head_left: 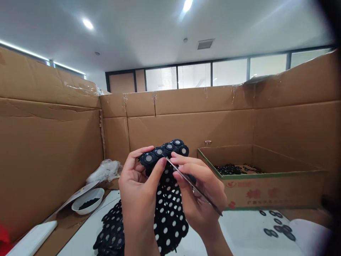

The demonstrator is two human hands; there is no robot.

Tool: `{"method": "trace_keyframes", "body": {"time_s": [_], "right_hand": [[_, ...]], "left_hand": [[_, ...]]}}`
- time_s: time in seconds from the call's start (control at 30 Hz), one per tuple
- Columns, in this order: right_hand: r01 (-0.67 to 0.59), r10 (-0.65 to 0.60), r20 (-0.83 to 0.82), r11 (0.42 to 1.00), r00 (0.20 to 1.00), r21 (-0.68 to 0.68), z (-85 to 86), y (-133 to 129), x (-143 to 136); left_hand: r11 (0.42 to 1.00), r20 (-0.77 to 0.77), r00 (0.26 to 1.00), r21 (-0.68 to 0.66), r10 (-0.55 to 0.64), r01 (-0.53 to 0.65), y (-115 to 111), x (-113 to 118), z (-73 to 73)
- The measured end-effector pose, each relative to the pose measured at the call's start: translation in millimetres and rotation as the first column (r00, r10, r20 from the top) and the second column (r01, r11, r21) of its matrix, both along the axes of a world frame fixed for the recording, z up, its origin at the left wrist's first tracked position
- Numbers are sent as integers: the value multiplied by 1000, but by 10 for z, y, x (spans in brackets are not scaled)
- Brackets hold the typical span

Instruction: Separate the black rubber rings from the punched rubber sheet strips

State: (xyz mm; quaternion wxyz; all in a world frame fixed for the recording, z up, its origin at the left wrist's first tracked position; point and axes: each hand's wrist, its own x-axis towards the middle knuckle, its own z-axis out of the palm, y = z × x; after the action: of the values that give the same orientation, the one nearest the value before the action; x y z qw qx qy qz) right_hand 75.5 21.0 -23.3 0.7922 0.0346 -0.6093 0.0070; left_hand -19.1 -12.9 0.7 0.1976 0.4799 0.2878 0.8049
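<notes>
My left hand (141, 185) grips the left part of a black strip (165, 151) that carries round pieces with pale grey centres. My right hand (199, 188) pinches a thin metal tool (193, 185), its tip touching the strip near my left thumb. Its other end slants down to the right past my palm. Below and behind my hands hangs a black sheet (167, 220) with many pale dots. More dotted black pieces (112, 227) lie left of my left wrist.
A cardboard box (266, 190) with black pieces inside stands at the right. Loose black rings (278, 227) lie on the white table (239, 231). A white bowl (99, 201) of small black pieces and crumpled clear plastic (105, 170) are at the left. Tall cardboard walls (186, 128) surround the table.
</notes>
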Motion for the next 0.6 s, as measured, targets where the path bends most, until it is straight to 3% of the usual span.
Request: {"method": "trace_keyframes", "body": {"time_s": [0.27, 0.6], "right_hand": [[34, -36, 56, 998, 998, 44, 72, 23, 96], [-38, 32, 118, 998, 993, 49, 72, 41, 223]], "left_hand": [[999, 6, 1000, 25, -31, 30, 70, 40, -4], [997, -99, 992, -37, -73, 69, -20, -6, 3]]}}
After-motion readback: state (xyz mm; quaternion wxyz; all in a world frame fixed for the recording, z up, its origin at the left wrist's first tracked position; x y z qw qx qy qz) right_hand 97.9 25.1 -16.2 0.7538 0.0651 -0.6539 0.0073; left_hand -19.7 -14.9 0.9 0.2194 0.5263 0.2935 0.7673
